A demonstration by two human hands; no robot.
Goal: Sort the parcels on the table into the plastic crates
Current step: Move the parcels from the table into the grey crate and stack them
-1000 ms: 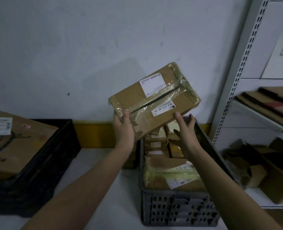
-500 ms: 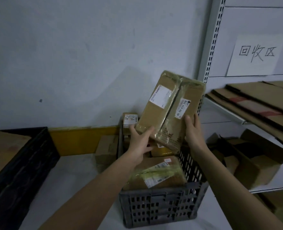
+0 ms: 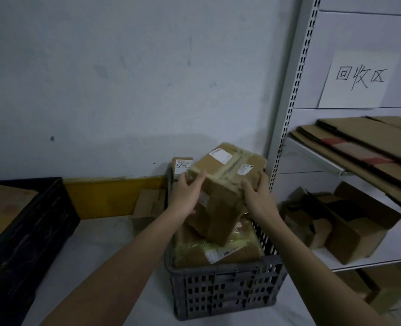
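Observation:
A taped brown cardboard parcel (image 3: pixel 220 184) with white labels lies tilted inside the grey plastic crate (image 3: pixel 223 290), on top of other parcels. My left hand (image 3: pixel 187 196) grips its left side, and my right hand (image 3: pixel 257 196) holds its right edge. Beneath it lies a flat parcel (image 3: pixel 218 250) wrapped in yellowish tape with a barcode label. A small box (image 3: pixel 181 167) with a handwritten label stands at the crate's far left corner.
A black crate (image 3: pixel 30 243) holding a large cardboard box (image 3: pixel 1 212) stands at the left on the white table (image 3: pixel 105 255). A small carton (image 3: pixel 148 205) sits behind the grey crate. At the right, a metal shelf rack (image 3: pixel 286 114) carries flattened cardboard (image 3: pixel 359 147) and open boxes.
Both hands have lowered the parcel from chest height down into the grey crate, where it now rests on the parcels inside. The view has shifted to the right.

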